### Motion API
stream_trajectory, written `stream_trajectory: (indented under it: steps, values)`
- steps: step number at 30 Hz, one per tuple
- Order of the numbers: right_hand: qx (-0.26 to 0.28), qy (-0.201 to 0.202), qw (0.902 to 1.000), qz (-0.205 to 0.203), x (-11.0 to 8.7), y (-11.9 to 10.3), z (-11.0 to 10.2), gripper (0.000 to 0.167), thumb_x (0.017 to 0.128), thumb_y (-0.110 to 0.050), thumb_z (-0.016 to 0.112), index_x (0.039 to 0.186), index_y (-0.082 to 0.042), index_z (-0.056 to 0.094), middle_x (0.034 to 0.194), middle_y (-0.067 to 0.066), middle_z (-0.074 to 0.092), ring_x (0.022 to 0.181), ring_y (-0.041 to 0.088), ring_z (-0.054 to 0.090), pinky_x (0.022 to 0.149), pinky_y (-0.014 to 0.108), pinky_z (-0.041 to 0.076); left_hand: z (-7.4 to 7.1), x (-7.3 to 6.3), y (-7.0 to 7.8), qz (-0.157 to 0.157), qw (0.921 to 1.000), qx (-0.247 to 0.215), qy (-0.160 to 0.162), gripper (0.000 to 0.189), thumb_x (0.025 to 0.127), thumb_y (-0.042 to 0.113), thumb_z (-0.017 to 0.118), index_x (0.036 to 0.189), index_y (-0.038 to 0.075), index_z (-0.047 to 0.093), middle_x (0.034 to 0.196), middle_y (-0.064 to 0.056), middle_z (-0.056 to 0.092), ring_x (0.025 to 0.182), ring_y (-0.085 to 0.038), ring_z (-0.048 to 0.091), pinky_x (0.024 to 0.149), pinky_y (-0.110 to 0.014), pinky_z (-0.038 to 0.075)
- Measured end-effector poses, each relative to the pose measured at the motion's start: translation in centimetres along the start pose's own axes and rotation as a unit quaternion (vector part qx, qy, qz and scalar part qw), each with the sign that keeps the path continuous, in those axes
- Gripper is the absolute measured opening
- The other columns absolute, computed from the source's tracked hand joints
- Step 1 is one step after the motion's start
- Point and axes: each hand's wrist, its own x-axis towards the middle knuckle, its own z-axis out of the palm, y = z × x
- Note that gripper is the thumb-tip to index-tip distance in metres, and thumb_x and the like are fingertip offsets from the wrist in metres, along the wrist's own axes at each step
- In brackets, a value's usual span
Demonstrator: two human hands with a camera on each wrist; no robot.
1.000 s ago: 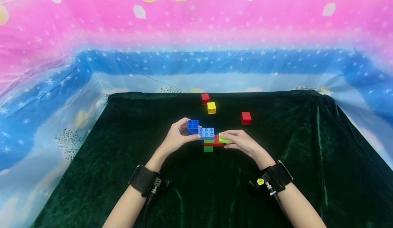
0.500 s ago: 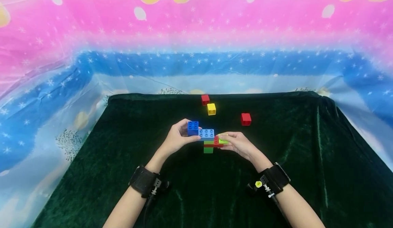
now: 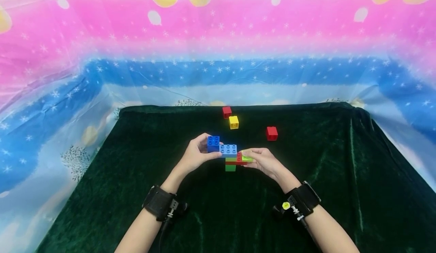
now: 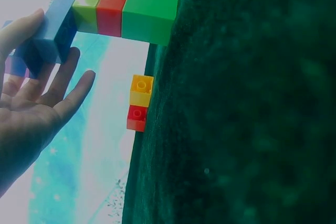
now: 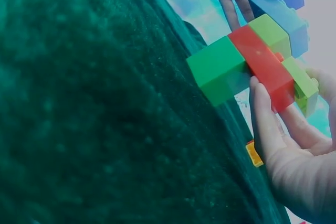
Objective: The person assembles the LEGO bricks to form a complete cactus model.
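Centre of head view: stepped block model [image 3: 228, 151], studded, green lowest, then red, lime, two blues. Left hand [image 3: 195, 153] grips blue end, fingers curled; right hand [image 3: 267, 163] pinches red-and-lime end.

The brick assembly [image 3: 228, 149] occupies the frame's centre, with the left hand [image 3: 192, 156] at its left end, the right hand [image 3: 267, 164] at its right. Behind it, at upper centre, a rear brick [image 3: 226, 112] and, just before that to the right, a nearer brick [image 3: 233, 122] rest on the cloth [image 3: 221, 215]; a third brick [image 3: 271, 134] lies farther right. The backdrop [image 3: 218, 71] spans the upper frame.
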Motion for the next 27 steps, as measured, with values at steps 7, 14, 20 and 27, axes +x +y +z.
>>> stream_trajectory:
  steps: [7, 14, 20, 27]
  values:
    - [-0.002, 0.002, 1.0000, -0.003, -0.15, -0.23, 0.01, 0.052, 0.095, -0.029, 0.062, 0.136, 0.001, 0.052, 0.131, 0.016, 0.061, 0.108, 0.016, 0.068, 0.091, 0.026, 0.056, -0.01, -0.04, 0.10, -0.004, 1.0000, 0.001, 0.001, 0.038, 0.088, 0.020, 0.073, 0.118, 0.006, 0.055, 0.123, -0.016, 0.067, 0.114, -0.030, 0.065, 0.100, -0.047, 0.052]
    - [-0.006, 0.003, 0.9998, -0.016, -0.26, -0.04, 0.02, 0.051, 0.095, -0.030, 0.062, 0.135, 0.001, 0.053, 0.131, 0.016, 0.061, 0.108, 0.016, 0.068, 0.092, 0.026, 0.056, 0.01, -0.01, -0.05, -0.005, 1.0000, 0.001, 0.003, 0.038, 0.088, 0.021, 0.073, 0.118, 0.007, 0.055, 0.123, -0.015, 0.067, 0.113, -0.028, 0.066, 0.100, -0.046, 0.052]
    - [0.000, 0.009, 0.9999, -0.012, -0.27, 0.00, 0.17, 0.049, 0.096, -0.029, 0.061, 0.134, 0.000, 0.054, 0.132, 0.016, 0.059, 0.107, 0.014, 0.067, 0.092, 0.026, 0.056, -0.03, -0.03, -0.12, -0.001, 1.0000, 0.002, 0.003, 0.038, 0.087, 0.022, 0.073, 0.117, 0.007, 0.055, 0.122, -0.015, 0.067, 0.113, -0.029, 0.066, 0.100, -0.046, 0.052]
    - [-0.009, -0.002, 0.9999, -0.013, -0.20, 0.06, 0.02, 0.050, 0.097, -0.031, 0.059, 0.135, 0.000, 0.052, 0.134, 0.017, 0.057, 0.109, 0.015, 0.066, 0.094, 0.027, 0.055, -0.03, 0.02, -0.14, -0.003, 1.0000, 0.000, 0.003, 0.037, 0.088, 0.022, 0.073, 0.117, 0.008, 0.055, 0.122, -0.014, 0.067, 0.114, -0.029, 0.065, 0.101, -0.047, 0.052]
